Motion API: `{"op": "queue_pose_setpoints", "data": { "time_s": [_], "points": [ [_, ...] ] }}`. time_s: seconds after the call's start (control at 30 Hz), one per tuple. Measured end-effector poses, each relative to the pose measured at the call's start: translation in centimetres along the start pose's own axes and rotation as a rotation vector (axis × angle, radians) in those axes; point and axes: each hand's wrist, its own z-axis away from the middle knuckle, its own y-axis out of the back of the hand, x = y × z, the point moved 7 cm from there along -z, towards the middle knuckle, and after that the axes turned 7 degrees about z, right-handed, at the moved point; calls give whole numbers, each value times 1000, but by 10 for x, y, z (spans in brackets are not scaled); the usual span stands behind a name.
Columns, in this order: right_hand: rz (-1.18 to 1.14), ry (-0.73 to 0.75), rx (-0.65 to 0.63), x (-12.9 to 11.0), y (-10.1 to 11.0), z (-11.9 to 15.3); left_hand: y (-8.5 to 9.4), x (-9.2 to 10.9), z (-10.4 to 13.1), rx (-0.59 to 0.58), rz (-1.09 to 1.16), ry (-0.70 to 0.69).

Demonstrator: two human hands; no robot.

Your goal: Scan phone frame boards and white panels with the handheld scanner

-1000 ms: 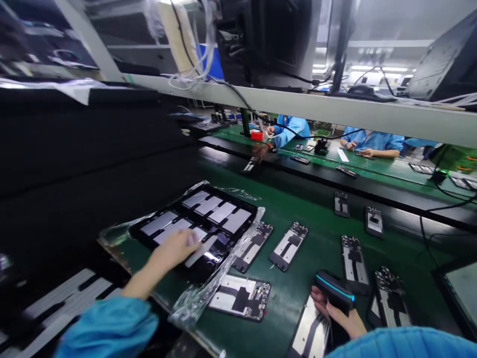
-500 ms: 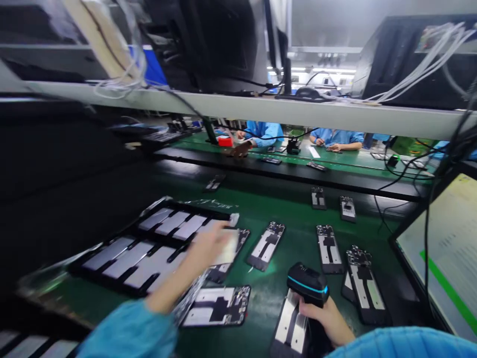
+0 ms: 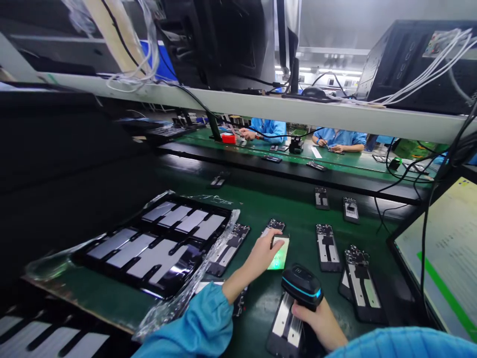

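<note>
Black scanner [image 3: 300, 285] with a cyan stripe; green mat [image 3: 294, 209]; black tray [image 3: 156, 243] of seemingly grey plates.

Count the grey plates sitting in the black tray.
7. Four in the black tray's far row, three in the near row; its right-end slot is empty. Another plate is in the left hand, outside the tray. Right hand holds the scanner.

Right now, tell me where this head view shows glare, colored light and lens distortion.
Head view: glare streaks the plastic wrap around the black tray; the handheld scanner casts green light on the flat part under the left hand; the overhead shelf looks bent by the wide lens.
</note>
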Motion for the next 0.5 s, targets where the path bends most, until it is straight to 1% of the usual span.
{"op": "queue_pose_setpoints", "data": {
  "time_s": [0.1,0.17,0.23,0.3,0.37,0.4,0.43,0.5],
  "points": [
    [-27,-16,-24,0,5,-1,0,-5,2,25,32,-7],
    [-83,-16,-40,-2,13,-5,-4,-10,8,13,77,-13],
    [-212,-9,-85,-6,19,-11,-18,-16,23,-58,181,7],
    [-342,3,-121,-11,24,-18,-43,-22,45,-171,329,36],
    [-392,13,-103,-14,28,-25,-68,-28,71,-258,418,31],
    [-381,17,-80,-14,29,-28,-76,-31,82,-258,422,5],
    [-364,21,-63,-14,30,-30,-80,-36,91,-228,405,-27],
    [-325,38,-22,-13,31,-29,-83,-49,97,-142,367,-44]
  ]
}}
